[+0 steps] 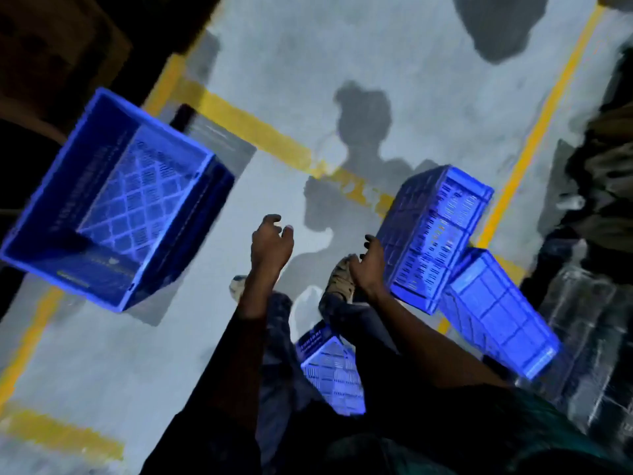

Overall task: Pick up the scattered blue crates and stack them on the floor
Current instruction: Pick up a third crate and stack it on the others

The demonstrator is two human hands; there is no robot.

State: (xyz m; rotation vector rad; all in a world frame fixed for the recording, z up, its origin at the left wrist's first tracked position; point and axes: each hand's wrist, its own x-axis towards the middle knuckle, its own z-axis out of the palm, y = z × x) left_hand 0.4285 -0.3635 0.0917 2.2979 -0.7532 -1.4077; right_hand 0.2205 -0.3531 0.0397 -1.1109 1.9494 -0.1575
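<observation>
Two empty hands (272, 241) among scattered blue crates (113, 204).

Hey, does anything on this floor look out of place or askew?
Yes. Two blue crates lie tipped on their sides at the right, leaning together, not stacked. Another crate lies tilted between the person's legs.

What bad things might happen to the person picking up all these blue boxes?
They might trip: a small crate lies right by their feet, partly hidden under the right arm.

The tipped crate beside the right hand leans against another crate, so lifting one may make the other slide or topple.

The place is dim and shadowy, so edges are harder to see. The left hand holds nothing.
</observation>
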